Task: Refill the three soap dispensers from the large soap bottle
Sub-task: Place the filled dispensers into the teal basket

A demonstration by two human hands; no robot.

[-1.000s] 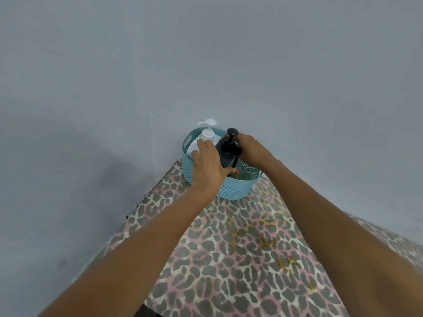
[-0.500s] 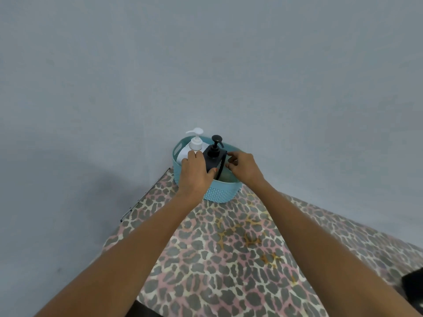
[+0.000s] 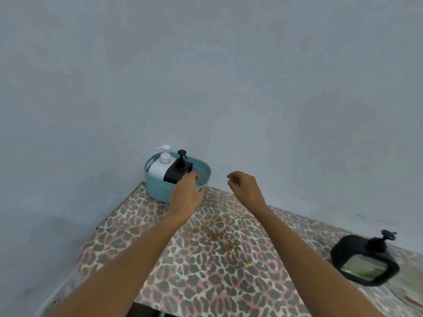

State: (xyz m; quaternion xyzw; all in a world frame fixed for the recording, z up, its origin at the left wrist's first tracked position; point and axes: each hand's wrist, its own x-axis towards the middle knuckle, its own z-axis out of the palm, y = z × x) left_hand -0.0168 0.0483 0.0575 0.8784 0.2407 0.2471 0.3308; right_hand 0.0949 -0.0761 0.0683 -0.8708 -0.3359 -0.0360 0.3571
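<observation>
head view — left hand (image 3: 185,193) holds basket (image 3: 158,191) rim.

white dispenser (image 3: 158,169): white pump, sits at the left end of the teal basket (image 3: 160,193) | black dispenser (image 3: 176,172): black pump, right next to it, touching, same basket | second black dispenser (image 3: 364,259): squat, squarish, pale greenish front panel, kinda blurry, on the leopard-print counter (image 3: 217,259) far right, well apart from the basket
</observation>
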